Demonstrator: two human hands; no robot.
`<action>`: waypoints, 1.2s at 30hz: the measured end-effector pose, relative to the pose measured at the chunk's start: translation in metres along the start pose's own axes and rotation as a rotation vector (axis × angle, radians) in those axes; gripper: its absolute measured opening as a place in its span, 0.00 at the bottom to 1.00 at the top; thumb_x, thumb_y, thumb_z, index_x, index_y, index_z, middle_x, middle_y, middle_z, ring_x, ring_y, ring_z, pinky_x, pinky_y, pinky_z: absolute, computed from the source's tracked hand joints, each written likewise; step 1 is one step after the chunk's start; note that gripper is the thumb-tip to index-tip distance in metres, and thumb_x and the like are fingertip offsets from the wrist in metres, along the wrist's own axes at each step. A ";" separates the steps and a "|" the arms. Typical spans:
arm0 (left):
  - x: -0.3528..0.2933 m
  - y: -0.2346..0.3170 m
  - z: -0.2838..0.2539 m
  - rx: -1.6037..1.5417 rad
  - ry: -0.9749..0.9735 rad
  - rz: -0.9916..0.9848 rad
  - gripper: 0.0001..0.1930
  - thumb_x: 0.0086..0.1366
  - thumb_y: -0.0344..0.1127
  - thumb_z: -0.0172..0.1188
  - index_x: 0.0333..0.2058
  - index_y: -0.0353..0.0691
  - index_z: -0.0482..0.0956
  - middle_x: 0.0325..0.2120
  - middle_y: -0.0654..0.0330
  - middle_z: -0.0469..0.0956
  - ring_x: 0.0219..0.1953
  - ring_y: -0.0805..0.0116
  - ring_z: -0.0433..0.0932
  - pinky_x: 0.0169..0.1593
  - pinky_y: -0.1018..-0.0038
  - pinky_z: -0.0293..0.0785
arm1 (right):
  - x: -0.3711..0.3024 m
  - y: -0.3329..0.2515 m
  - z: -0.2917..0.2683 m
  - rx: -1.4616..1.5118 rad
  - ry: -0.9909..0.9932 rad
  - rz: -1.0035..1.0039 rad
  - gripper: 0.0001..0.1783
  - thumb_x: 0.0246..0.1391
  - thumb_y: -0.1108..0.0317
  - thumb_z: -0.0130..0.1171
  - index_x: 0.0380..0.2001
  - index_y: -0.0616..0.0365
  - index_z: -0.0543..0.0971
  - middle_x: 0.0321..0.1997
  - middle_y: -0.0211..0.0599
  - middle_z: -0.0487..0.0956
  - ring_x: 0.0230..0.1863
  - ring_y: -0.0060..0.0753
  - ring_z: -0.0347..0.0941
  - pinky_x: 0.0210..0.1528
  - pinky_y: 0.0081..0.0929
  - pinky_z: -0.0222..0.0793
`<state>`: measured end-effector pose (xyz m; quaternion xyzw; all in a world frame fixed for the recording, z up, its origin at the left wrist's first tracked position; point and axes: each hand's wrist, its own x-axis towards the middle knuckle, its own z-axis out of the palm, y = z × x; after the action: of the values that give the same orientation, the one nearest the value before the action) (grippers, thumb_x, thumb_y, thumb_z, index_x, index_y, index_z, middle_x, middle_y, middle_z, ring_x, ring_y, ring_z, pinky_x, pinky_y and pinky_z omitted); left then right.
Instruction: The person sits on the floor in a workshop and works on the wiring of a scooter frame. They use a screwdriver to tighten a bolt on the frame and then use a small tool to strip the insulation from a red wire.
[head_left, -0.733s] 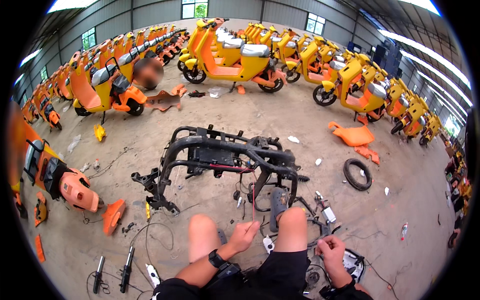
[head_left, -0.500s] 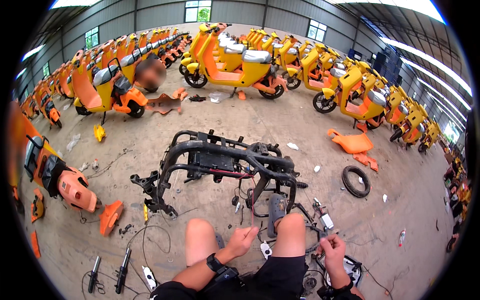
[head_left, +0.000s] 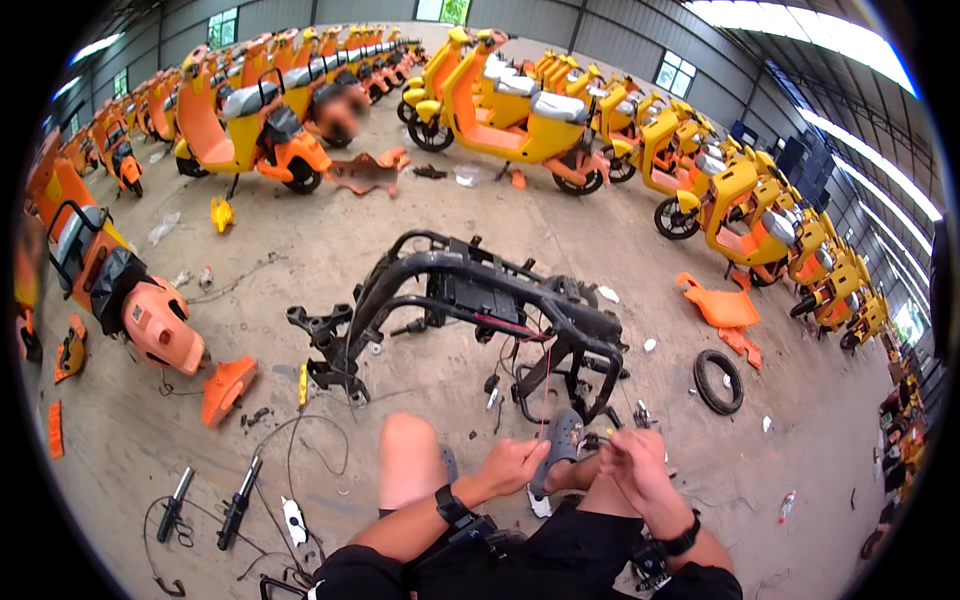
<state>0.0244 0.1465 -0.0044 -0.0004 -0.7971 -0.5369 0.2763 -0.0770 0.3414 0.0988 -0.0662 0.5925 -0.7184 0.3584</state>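
Hands (head_left: pixel 575 468) above littered concrete floor (head_left: pixel 400 260)

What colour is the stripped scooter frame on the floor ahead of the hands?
Black, seen in the head view: the scooter frame is bare tubing.

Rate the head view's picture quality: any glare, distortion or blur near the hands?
Head view: strong fisheye bending, with a black rim at the corners; the roof skylights are blown out; the bare scooter frame is sharp; the left hand and right hand look slightly soft; one small patch among the scooters is blurred.

Skylit warehouse (head_left: pixel 860 40), concrete floor (head_left: pixel 620 240)
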 end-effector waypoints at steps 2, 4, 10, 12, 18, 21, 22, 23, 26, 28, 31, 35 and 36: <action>0.000 -0.003 -0.002 0.017 -0.011 -0.027 0.19 0.69 0.39 0.51 0.21 0.35 0.71 0.17 0.43 0.69 0.19 0.41 0.69 0.23 0.56 0.62 | 0.030 0.016 0.013 -0.063 0.055 0.042 0.09 0.62 0.65 0.54 0.39 0.59 0.73 0.38 0.42 0.78 0.36 0.35 0.76 0.37 0.33 0.74; -0.001 -0.006 -0.007 0.060 -0.020 -0.047 0.17 0.68 0.38 0.52 0.20 0.36 0.73 0.16 0.44 0.70 0.20 0.42 0.71 0.23 0.56 0.65 | 0.056 0.032 0.032 -0.175 0.079 0.041 0.13 0.62 0.64 0.53 0.47 0.58 0.72 0.45 0.42 0.77 0.44 0.36 0.75 0.43 0.34 0.74; -0.005 -0.016 -0.023 0.137 -0.257 -0.022 0.15 0.66 0.35 0.53 0.20 0.37 0.75 0.16 0.46 0.74 0.20 0.45 0.73 0.25 0.57 0.69 | 0.122 0.047 0.055 0.239 -0.090 0.480 0.21 0.64 0.61 0.50 0.58 0.54 0.67 0.49 0.41 0.75 0.49 0.36 0.72 0.52 0.35 0.68; -0.008 -0.025 -0.022 0.170 -0.346 -0.077 0.14 0.65 0.32 0.52 0.21 0.36 0.76 0.18 0.45 0.74 0.21 0.46 0.75 0.26 0.57 0.70 | 0.149 0.049 0.051 0.371 -0.092 0.471 0.20 0.65 0.60 0.47 0.58 0.54 0.68 0.40 0.35 0.74 0.38 0.29 0.69 0.43 0.29 0.68; -0.018 -0.050 -0.023 -0.021 -0.277 -0.088 0.11 0.63 0.28 0.52 0.22 0.32 0.76 0.21 0.46 0.75 0.27 0.49 0.77 0.32 0.58 0.71 | 0.178 0.040 0.077 0.319 -0.121 0.379 0.11 0.63 0.69 0.41 0.45 0.52 0.71 0.20 0.17 0.58 0.18 0.12 0.49 0.17 0.17 0.43; -0.003 -0.034 -0.029 0.007 -0.360 -0.084 0.09 0.62 0.27 0.52 0.22 0.33 0.75 0.21 0.48 0.75 0.25 0.50 0.76 0.30 0.60 0.70 | 0.182 0.046 0.074 0.384 -0.104 0.377 0.09 0.67 0.64 0.40 0.42 0.52 0.70 0.19 0.17 0.56 0.17 0.12 0.46 0.18 0.17 0.40; -0.001 -0.033 -0.028 0.017 -0.378 -0.069 0.09 0.61 0.27 0.52 0.22 0.33 0.75 0.20 0.48 0.74 0.25 0.51 0.75 0.30 0.60 0.70 | 0.180 0.046 0.072 0.414 -0.123 0.340 0.09 0.68 0.63 0.40 0.42 0.52 0.70 0.19 0.17 0.56 0.17 0.12 0.46 0.18 0.18 0.40; -0.002 -0.028 -0.026 0.025 -0.397 -0.054 0.09 0.61 0.26 0.52 0.22 0.33 0.75 0.20 0.49 0.74 0.24 0.51 0.75 0.30 0.60 0.69 | 0.176 0.047 0.069 0.440 -0.144 0.307 0.10 0.69 0.62 0.39 0.41 0.52 0.70 0.19 0.17 0.56 0.17 0.13 0.46 0.18 0.18 0.40; -0.014 -0.012 -0.013 0.028 -0.474 0.000 0.08 0.60 0.25 0.52 0.22 0.33 0.74 0.20 0.51 0.74 0.23 0.52 0.73 0.28 0.62 0.68 | 0.181 0.061 0.050 0.515 -0.147 0.227 0.11 0.69 0.60 0.39 0.41 0.50 0.71 0.18 0.17 0.56 0.15 0.14 0.47 0.16 0.19 0.41; -0.027 -0.003 -0.006 0.025 -0.482 0.029 0.07 0.59 0.24 0.52 0.22 0.34 0.74 0.20 0.52 0.73 0.22 0.53 0.72 0.27 0.62 0.67 | 0.184 0.068 0.035 0.520 -0.165 0.204 0.10 0.66 0.63 0.41 0.43 0.50 0.72 0.18 0.17 0.58 0.15 0.14 0.49 0.16 0.18 0.43; -0.036 0.025 0.005 0.060 -0.327 0.027 0.08 0.59 0.24 0.53 0.21 0.35 0.72 0.16 0.54 0.69 0.17 0.54 0.69 0.24 0.61 0.62 | 0.185 0.060 0.031 0.634 -0.265 0.212 0.11 0.64 0.67 0.44 0.46 0.53 0.72 0.18 0.17 0.59 0.15 0.14 0.51 0.17 0.16 0.46; -0.046 0.061 0.013 -0.105 -0.261 -0.072 0.14 0.66 0.29 0.55 0.20 0.34 0.69 0.13 0.49 0.66 0.15 0.48 0.68 0.21 0.59 0.62 | 0.160 0.044 0.036 0.662 -0.288 0.232 0.12 0.66 0.66 0.46 0.47 0.61 0.71 0.16 0.17 0.55 0.15 0.13 0.49 0.17 0.15 0.47; -0.046 0.067 0.016 -0.114 -0.235 -0.081 0.14 0.66 0.28 0.54 0.20 0.34 0.70 0.13 0.49 0.66 0.15 0.48 0.68 0.21 0.60 0.62 | 0.159 0.046 0.033 0.740 -0.313 0.242 0.11 0.67 0.67 0.45 0.46 0.61 0.71 0.15 0.18 0.54 0.15 0.14 0.49 0.17 0.16 0.47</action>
<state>0.0760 0.2025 0.0283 -0.0467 -0.7914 -0.5885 0.1587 -0.1564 0.2185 0.0149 0.0291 0.2363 -0.8168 0.5256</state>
